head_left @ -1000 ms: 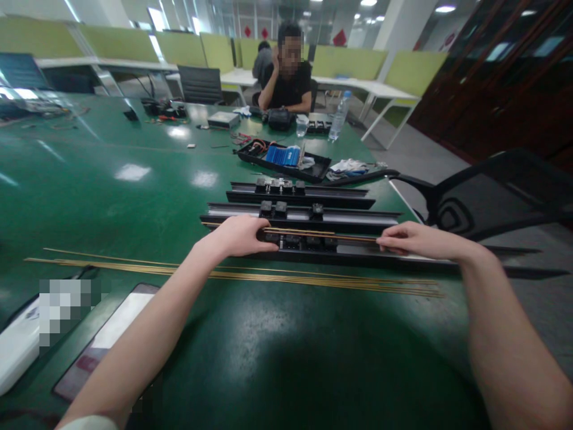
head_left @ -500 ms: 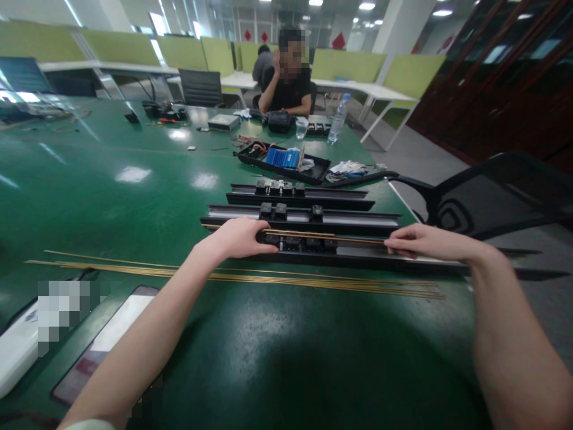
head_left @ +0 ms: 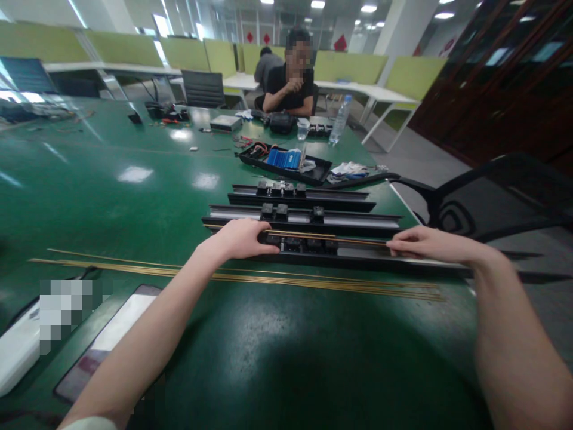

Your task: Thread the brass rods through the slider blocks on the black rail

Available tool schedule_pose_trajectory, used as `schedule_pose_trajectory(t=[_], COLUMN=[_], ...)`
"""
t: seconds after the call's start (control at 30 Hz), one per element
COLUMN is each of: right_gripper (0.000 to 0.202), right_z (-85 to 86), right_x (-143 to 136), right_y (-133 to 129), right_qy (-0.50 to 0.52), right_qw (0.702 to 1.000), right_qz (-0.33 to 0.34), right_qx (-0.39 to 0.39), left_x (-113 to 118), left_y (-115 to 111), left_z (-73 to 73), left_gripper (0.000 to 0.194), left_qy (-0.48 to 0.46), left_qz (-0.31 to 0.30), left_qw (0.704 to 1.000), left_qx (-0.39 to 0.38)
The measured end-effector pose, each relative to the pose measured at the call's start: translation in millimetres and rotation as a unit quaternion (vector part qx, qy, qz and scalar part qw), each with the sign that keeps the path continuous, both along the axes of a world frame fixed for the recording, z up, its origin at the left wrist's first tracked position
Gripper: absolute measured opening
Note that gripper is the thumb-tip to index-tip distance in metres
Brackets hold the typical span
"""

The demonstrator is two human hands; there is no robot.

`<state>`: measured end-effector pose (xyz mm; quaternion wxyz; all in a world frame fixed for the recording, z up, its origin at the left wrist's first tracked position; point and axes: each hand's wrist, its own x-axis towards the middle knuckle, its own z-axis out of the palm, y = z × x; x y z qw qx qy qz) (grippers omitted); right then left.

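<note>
My left hand is wrapped over the left part of the nearest black rail, thumb at the front by the dark blocks. My right hand pinches the right end of a thin brass rod, which lies along the rail above the blocks. A second brass-coloured length runs beside it toward my left hand, whose fingers hide its far end. Just in front, several loose long brass rods lie on the green table.
Two more black rails with blocks lie behind. Farther back are a black tray with a blue part, gloves, a water bottle and a cup. A phone lies front left. A person sits opposite; a chair stands right.
Both my hands keep their grip and place on the rail and rod. My view has shifted slightly. The person opposite has moved a hand from beside the head to in front of the chin.
</note>
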<state>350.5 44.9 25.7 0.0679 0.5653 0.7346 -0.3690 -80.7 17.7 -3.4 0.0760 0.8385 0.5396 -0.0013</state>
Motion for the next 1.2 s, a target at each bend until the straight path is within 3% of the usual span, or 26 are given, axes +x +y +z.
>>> schedule_pose_trajectory(t=[0.37,0.57,0.73,0.93,1.07,1.2], right_gripper=[0.059,0.051,0.044,0.045,0.038,0.037], right_z=[2.1,4.7,3.6,-18.7,-25.6,-26.9], right_x=[-3.7,-3.2,-35.6,-91.4,-104.8,-106.6], right_y=[-1.9,-2.1,-7.2,-16.7,-20.9,-22.0], right_qy=[-0.014,-0.002,0.052,0.088,0.066,0.026], right_qw=[1.000,1.000,0.995,0.978,0.969,0.958], right_qz=[0.003,-0.001,0.013,0.084,0.097,0.104], right_qx=[0.027,0.006,0.079,0.172,0.217,0.267], left_x=[0.4,4.5,7.5,15.9,30.4,43.1], left_y=[-0.1,-3.1,-5.6,-7.2,-9.7,-11.4], left_z=[-0.4,-2.3,-3.5,-8.7,-16.8,-25.5], left_gripper=[0.070,0.070,0.067,0.067,0.072,0.066], left_qy=[0.007,0.024,0.030,0.043,-0.004,-0.022], left_qz=[0.001,0.008,0.010,0.031,0.020,0.019], left_qw=[1.000,0.999,0.999,0.995,0.993,0.991], left_qx=[0.007,0.028,0.044,0.080,0.120,0.132])
